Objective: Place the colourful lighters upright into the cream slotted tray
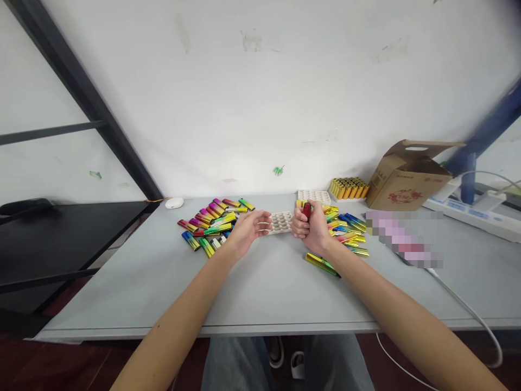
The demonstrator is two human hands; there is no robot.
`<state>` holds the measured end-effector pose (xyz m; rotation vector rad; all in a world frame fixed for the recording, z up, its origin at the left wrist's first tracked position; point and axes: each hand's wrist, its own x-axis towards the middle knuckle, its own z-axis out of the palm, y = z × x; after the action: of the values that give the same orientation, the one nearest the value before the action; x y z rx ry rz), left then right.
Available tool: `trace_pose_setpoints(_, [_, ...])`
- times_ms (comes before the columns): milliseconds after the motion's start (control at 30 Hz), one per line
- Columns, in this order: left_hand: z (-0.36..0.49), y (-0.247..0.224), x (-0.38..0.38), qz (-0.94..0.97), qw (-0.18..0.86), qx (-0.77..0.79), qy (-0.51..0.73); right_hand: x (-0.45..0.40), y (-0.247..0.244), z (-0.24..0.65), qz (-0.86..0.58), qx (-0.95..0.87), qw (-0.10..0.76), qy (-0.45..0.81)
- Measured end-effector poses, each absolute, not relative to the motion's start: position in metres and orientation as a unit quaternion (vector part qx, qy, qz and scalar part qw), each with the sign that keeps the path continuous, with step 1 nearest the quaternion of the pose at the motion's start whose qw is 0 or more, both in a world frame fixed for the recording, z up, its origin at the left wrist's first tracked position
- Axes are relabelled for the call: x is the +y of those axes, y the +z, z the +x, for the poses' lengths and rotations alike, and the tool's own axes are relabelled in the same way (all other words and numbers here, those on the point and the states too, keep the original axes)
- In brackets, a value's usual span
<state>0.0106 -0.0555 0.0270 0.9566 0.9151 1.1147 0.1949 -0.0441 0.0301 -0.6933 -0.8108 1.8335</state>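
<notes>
My right hand is wrapped round a red tube, whose end sticks up above the fist. My left hand is open, fingers apart and curved, beside a white tray with round holes that lies between my hands. Several shiny multicoloured tubes lie in a pile at the left, partly behind my left hand. More yellow, blue and red tubes are heaped just right of my right hand. One yellow-green tube rests apart, below my right wrist.
Near the wall stand a second holed tray and a tray filled with upright yellow tubes. An open cardboard box is at the back right, beside a power strip. A white cable crosses the right side; a white case sits back left.
</notes>
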Motion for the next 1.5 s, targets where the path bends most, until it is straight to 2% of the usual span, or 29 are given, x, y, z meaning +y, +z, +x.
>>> trace_pose_setpoints(967, [0.012,0.026,-0.053,0.417,0.634,0.421,0.498,-0.045,0.020,0.191,-0.270,-0.380,0.458,0.757])
trace_pose_setpoints(1300, [0.009,0.025,-0.053,0.428,0.623,0.424,0.499,-0.050,0.029,0.193,-0.239,-0.322,0.491,0.774])
trace_pose_setpoints(1500, [0.004,0.025,-0.049,0.438,0.600,0.440,0.504,-0.049,0.028,0.196,-0.215,-0.297,0.482,0.796])
